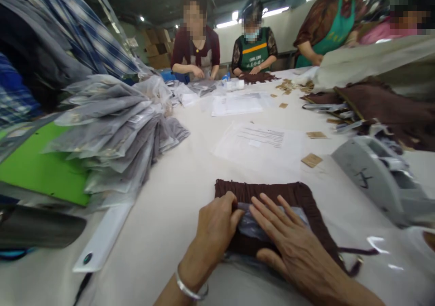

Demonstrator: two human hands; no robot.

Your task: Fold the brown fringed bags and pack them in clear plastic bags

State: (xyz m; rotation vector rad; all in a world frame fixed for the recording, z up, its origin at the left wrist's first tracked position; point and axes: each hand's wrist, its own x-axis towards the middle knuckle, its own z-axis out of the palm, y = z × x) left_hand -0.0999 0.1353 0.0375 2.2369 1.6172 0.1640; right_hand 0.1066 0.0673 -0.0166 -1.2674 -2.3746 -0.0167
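Observation:
A dark brown gathered garment [261, 190], folded into a rough rectangle, lies on the white table in front of me. Across its middle is a strip of clear plastic [253, 229], perhaps a bag's folded edge. My left hand [219, 217] has its fingers curled and its thumb pressed in at the left end of that plastic. Flat over the plastic and garment rests my right hand [288, 238], fingers stretched out. A brown drawstring [358, 251] sticks out to the right of the garment. More clear plastic shows under its near edge.
Bagged grey garments [118, 125] are piled at the left beside a green board [44, 161]. A grey tape dispenser [370, 179] stands at right, near brown tags [311, 160] and a brown garment pile [390, 111]. Printed sheets [261, 136] lie ahead. Several people work across the table.

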